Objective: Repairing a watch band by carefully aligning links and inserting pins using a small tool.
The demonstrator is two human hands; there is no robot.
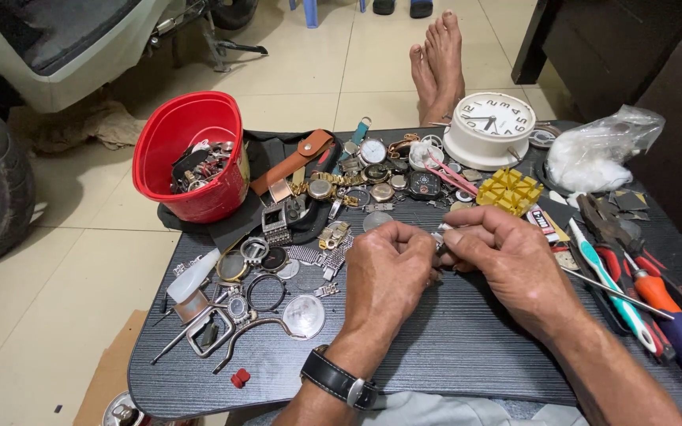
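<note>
My left hand (387, 272) and my right hand (505, 256) meet over the middle of a dark grooved tabletop (467, 347). Between their fingertips they pinch a small metal watch part (438, 243), mostly hidden by the fingers. A black-strapped wristwatch (339, 381) sits on my left wrist. Just beyond the hands lies a heap of watches and watch cases (357, 185).
A red bucket (192, 154) of parts stands at the back left. A white clock (489, 126), a yellow holder block (509, 190) and a plastic bag (600, 154) lie at the back right. Screwdrivers, pliers and a toothbrush (649, 304) lie on the right, rings and bezels (258, 288) on the left. Bare feet (437, 67) rest on the floor.
</note>
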